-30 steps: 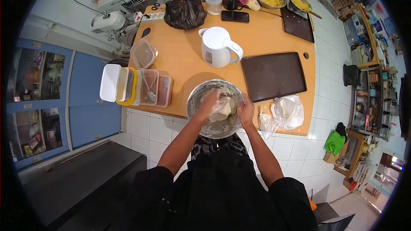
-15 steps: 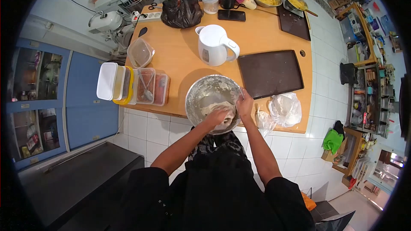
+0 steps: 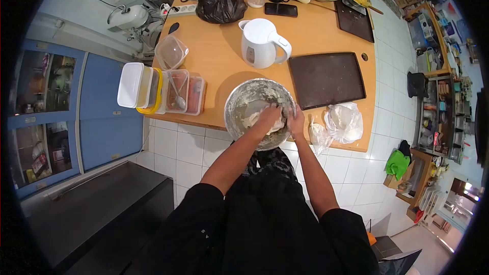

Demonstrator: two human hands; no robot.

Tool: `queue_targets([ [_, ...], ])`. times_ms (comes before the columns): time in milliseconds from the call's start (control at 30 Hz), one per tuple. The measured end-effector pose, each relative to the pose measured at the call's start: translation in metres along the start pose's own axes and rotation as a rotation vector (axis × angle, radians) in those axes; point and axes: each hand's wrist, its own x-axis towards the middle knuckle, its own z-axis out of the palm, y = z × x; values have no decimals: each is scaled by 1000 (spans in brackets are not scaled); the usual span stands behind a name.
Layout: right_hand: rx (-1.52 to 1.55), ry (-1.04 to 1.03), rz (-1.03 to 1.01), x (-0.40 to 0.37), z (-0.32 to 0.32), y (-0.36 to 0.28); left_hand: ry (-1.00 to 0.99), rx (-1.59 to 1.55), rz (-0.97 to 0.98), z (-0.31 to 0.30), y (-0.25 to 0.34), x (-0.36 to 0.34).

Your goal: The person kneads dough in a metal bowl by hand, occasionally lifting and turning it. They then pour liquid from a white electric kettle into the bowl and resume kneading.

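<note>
Here, pale, uneven dough (image 3: 250, 120), smeared bowl (image 3: 235, 109)

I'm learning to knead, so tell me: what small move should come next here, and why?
Probably fold the dough over and press: the left hand is on it, the right hand holds the bowl by its rim, and pale residue clings inside.

A white kettle (image 3: 259, 46) stands on the wooden surface (image 3: 216, 46) near a dark tray (image 3: 327, 80), with a phone (image 3: 281, 9) and black bag (image 3: 220, 5) beyond.
</note>
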Motion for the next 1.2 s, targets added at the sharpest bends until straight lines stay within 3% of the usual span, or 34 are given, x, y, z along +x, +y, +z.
queue_targets([
  [133,-51,-15,36,13,-13,-12,144,-45,417,16,-9,-34],
  [200,-217,19,-87,21,-19,-6,176,-86,583,-1,-10,-69],
  [300,-225,100,-93,18,-18,4,261,-54,551,10,-54,-76],
  [333,-225,47,-50,18,-21,2,194,-85,390,-26,-37,-97],
  [433,-206,-58,23,20,-20,-6,127,179,16,-58,-21,-106],
  [533,-194,-26,12,22,-15,4,287,189,-83,-59,-19,-115],
  [633,-196,-13,37,18,-12,-3,525,453,113,-20,-34,-100],
  [733,-187,-37,58,15,-18,-14,407,161,238,-8,-38,-86],
  [833,-192,-18,31,25,-11,-10,259,-5,148,-7,-22,-71],
  [967,-206,36,-50,24,-3,12,343,166,219,21,-36,-26],
  [1067,-184,15,-34,25,-5,9,368,65,199,20,-44,5],
  [1167,-198,-19,33,28,-8,-4,114,197,-2,-14,-27,28],
  [1200,-211,-40,62,26,-10,-5,334,180,20,-9,-28,25],
])
